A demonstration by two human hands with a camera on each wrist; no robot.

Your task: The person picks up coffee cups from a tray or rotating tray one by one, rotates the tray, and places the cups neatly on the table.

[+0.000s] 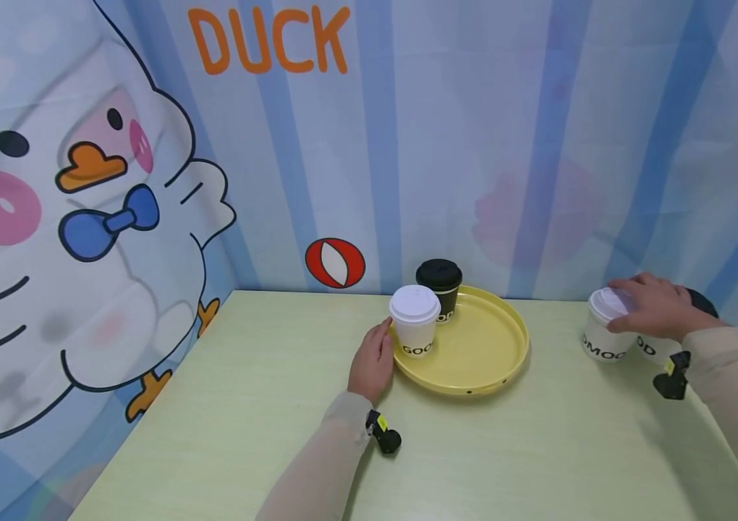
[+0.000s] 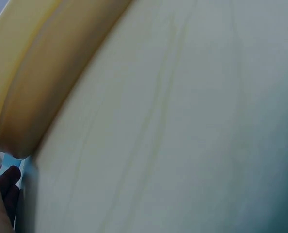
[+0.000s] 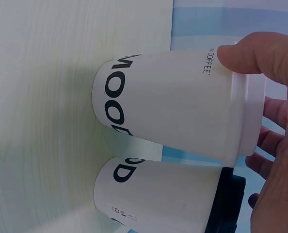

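Observation:
At the right of the table, my right hand grips a white paper coffee cup from above. Its thumb presses on the side just below the white lid, with the fingers around the far side. Close beside it stands a white cup with a black lid, partly covered by the hand in the head view. My left hand rests at the left edge of a round yellow tray, fingers fairly straight. On that tray stand a white-lidded white cup, near the left fingertips, and a black cup behind it.
The pale wooden table meets a blue striped backdrop along its back edge. A duck figure and a red-and-white ball are printed on the cloth. Each wrist wears a small black camera.

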